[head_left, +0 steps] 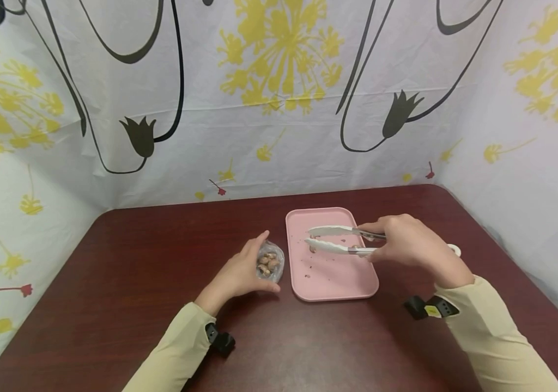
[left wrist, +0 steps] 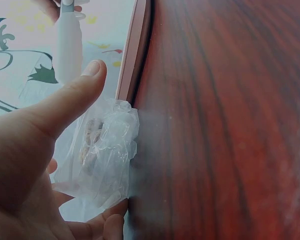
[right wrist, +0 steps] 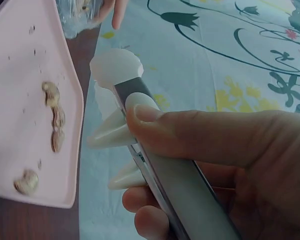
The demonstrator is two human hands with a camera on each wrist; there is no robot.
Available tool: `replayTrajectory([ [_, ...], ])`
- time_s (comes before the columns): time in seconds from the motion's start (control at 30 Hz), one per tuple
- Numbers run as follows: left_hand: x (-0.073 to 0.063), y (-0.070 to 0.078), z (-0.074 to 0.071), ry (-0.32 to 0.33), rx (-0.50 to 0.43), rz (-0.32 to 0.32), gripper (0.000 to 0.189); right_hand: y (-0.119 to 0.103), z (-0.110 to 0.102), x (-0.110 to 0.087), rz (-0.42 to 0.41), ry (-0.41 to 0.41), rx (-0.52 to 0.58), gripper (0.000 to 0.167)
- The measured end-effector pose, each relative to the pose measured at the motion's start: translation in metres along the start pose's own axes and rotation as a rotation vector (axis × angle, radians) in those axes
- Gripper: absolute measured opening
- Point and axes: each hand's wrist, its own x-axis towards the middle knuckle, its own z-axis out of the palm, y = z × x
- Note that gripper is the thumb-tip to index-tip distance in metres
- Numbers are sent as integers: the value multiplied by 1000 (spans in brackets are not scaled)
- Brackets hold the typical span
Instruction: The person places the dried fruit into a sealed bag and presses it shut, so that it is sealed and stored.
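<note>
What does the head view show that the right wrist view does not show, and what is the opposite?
Only the head view: both pale sleeves and the black devices at the wrists.

Only the right wrist view: the right thumbnail and two curled fingertips below it.

Both: the right hand holding the tongs, the pink tray with brown pieces, the clear plastic bag, the left hand and the flowered cloth.

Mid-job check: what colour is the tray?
The tray is pink, showing best in the head view.
</note>
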Motion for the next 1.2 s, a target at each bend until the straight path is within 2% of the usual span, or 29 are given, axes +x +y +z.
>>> replayTrajectory([
  [0.3,1,1,-1,0,1,-2,121,15,-13,-7,14,-3,-45,53],
  [0.47,2,1,-1,3,2,4,120,24,-12,-10,22,-16,-59,53],
  [0.73,2,-1,1,4,5,7,120,35,-11,-14,82,-36,-100,52],
  [0.97,2,-1,1,2,7,1,120,38,-12,-15,99,-63,-128,50],
  [1.2,3,-2,2,1,11,2,120,42,-8,-16,107,-56,-181,45],
])
